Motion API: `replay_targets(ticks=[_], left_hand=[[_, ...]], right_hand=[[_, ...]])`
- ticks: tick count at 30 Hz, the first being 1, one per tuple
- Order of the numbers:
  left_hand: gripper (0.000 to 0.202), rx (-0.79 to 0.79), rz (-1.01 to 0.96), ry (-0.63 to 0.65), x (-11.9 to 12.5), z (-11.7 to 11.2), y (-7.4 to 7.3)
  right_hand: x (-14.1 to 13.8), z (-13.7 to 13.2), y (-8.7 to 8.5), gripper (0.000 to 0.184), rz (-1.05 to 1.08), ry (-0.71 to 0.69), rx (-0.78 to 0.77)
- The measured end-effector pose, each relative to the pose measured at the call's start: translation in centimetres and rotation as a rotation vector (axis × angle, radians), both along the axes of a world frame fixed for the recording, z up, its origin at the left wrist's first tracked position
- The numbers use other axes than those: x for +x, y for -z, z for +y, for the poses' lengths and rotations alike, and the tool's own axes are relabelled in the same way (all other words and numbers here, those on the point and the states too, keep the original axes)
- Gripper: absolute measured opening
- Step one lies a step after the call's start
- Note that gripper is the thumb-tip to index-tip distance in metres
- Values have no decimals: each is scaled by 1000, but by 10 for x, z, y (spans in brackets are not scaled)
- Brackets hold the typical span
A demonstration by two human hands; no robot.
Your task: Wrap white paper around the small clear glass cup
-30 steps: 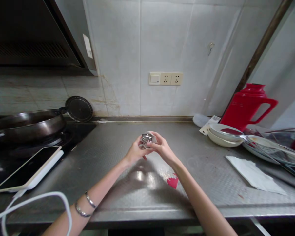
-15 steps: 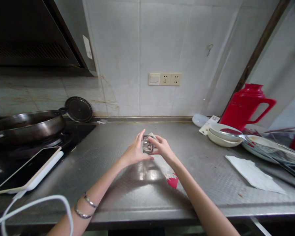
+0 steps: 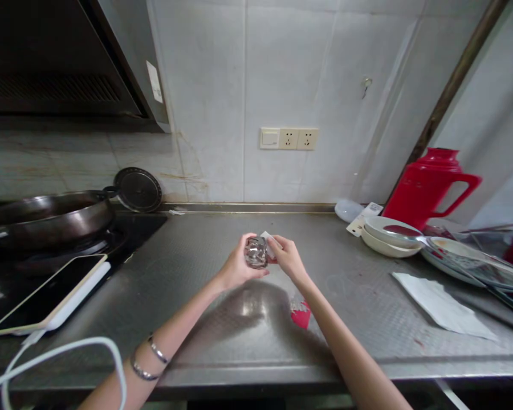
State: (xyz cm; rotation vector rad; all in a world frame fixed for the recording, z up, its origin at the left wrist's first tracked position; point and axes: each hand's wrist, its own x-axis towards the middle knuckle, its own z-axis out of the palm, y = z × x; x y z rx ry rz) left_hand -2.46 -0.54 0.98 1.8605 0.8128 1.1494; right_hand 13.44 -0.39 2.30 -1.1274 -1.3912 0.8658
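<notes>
Above the middle of the metal counter, my left hand [image 3: 238, 266] is wrapped round a small clear glass cup [image 3: 256, 253] with a faceted, patterned wall. The cup lies tilted, and its far side is hidden. Close against its right side, my right hand [image 3: 285, 256] pinches a white paper tissue [image 3: 268, 240], which shows between the fingers and the glass. Some of the tissue is covered by the right fingers. Below the hands, near my right forearm, there is a red patch [image 3: 300, 316] with a jagged pale edge on the counter.
On the left, a phone [image 3: 49, 293] with a white cable lies by the stove, where a steel pan [image 3: 51, 219] stands. At right are stacked bowls [image 3: 389, 245], a plate [image 3: 453, 273], a red thermos [image 3: 427, 185] and a folded paper towel [image 3: 442, 307].
The glass cup has turned in my left hand and shows more of its patterned side. My right fingers have shifted off its front to its right side with the tissue.
</notes>
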Motion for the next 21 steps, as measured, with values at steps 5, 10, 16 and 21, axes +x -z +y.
replay_targets(ticks=[5,10,16,21], left_hand=[[82,-18,22,-26,1,0,2],[82,-30,-22,-26,3,-1,2],[82,-51,-84,-65,5,0,3],[80,-27,-82,-110,5,6,7]], right_hand=[[5,0,-3,29,-89,169,296],[-1,-2,-4,29,-2,-11,271],[-9,-13,-5,25,48,-11,324],[-10,-18,-5,23,84,-41,330]])
